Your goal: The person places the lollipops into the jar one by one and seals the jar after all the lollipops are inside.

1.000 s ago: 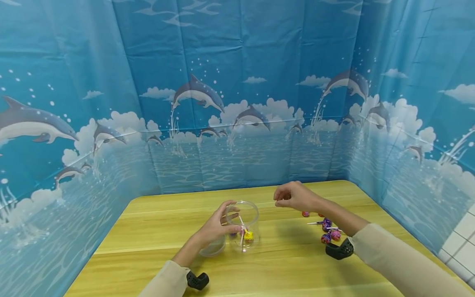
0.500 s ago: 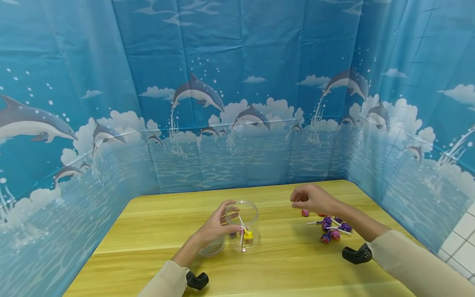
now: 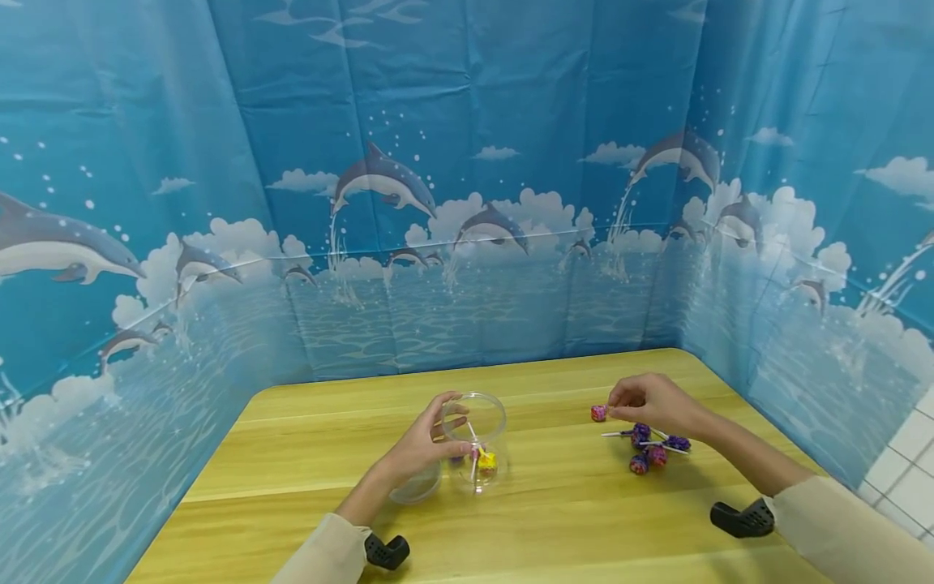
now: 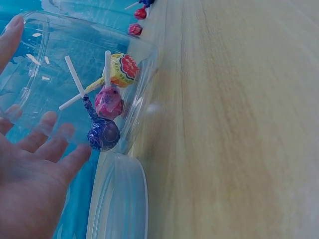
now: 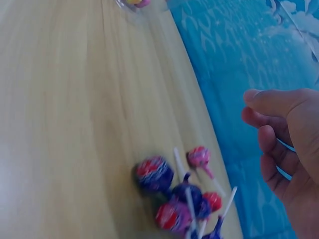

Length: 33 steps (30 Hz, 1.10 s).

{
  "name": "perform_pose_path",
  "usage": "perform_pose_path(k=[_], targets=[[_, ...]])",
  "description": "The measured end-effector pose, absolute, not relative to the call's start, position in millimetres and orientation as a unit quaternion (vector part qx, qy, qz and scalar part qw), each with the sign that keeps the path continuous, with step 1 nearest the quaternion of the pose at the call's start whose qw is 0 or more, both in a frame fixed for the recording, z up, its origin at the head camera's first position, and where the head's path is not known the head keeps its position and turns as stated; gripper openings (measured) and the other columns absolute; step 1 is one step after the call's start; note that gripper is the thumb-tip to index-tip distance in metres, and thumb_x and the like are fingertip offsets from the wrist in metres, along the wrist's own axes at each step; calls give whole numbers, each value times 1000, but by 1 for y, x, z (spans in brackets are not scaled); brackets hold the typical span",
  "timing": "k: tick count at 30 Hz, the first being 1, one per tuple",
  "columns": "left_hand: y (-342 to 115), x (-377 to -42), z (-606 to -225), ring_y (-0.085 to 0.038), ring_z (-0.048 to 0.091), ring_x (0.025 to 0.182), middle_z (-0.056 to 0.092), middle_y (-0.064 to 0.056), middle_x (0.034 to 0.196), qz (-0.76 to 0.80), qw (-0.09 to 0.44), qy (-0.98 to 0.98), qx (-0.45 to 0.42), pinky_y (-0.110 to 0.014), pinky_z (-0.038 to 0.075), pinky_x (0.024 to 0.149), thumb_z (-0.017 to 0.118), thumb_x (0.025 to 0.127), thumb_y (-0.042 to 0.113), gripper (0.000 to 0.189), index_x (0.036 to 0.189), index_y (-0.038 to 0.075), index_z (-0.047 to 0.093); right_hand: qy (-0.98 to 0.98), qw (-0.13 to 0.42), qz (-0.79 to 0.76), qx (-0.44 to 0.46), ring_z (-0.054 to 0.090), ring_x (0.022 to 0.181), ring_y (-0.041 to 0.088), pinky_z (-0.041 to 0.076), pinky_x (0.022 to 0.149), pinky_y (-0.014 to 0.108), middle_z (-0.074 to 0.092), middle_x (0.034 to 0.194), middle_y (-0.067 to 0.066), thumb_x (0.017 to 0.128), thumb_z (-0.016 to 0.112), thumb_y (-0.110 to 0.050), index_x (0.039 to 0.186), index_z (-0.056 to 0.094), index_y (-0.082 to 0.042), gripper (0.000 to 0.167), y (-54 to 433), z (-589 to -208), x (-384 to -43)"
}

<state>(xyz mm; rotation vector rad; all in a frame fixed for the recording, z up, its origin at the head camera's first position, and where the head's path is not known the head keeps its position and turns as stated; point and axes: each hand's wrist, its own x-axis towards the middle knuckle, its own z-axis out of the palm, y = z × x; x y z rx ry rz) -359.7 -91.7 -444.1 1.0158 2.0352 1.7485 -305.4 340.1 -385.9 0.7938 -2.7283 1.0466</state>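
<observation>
Your left hand curls round the jar; your right hand, fingers loosely bent, holds nothing. Loose lollipops lie right of the jar, three more inside. Likely light, hard, slick-wrapped; pinch the sticks.

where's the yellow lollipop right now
In the head view, the yellow lollipop is low inside the clear jar held by the left hand, just right of the pink lollipop.

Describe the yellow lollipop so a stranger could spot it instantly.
On the wood-grained table stands a clear jar. Inside, with a pink lollipop and a dark lollipop, is the yellow lollipop, the only one there wrapped in yellow, with a red patch.
</observation>
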Motion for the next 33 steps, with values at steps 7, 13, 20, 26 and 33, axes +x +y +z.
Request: perform_pose_path(k=[7, 13, 20, 26, 33], targets=[[-91, -360, -442, -41, 38, 145, 39, -23, 153, 605, 135, 702, 351, -51, 39, 114, 69, 101, 9, 77, 162, 9, 22, -904, 55, 350, 241, 70, 76, 20, 56, 65, 28, 73, 90, 3, 97, 73, -9, 100, 74, -7, 3, 362, -402, -293], [-92, -359, -443, -40, 38, 145, 40, -22, 154, 605, 134, 702, 351, -51, 39, 114, 69, 101, 9, 78, 163, 9, 22, -902, 63, 352, 243, 69, 74, 17, 55, 63, 27, 73, 87, 2, 97, 74, -8, 99, 72, -2, 7, 382, -420, -287], [-91, -359, -443, -41, 38, 146, 40, -21, 154, 608, 133, 699, 351, -52, 37, 115, 66, 101, 2, 75, 162, 13, 24, -903, 87, 346, 241, 64, 74, 5, 54, 62, 26, 71, 86, -5, 95, 74, -4, 96, 72, -3, 3, 396, -439, -285], [-92, -361, -444, -47, 33, 146, 40, -20, 154, 610, 135, 696, 355, -54, 36, 115, 67, 102, 7, 77, 163, 9, 21, -913, 93, 326, 226, 62, 75, 4, 53, 63, 26, 69, 85, -9, 93, 77, -5, 95, 74, -9, 6, 396, -443, -289], [-91, -361, -445, -47, 33, 146, 41, -18, 154, 609, 132, 698, 353, -54, 36, 115, 68, 101, 7, 74, 161, 16, 26, -922, 69, 301, 235, 55, 66, 3, 49, 57, 25, 68, 81, -12, 92, 80, -12, 93, 75, -13, 5, 385, -437, -295]])
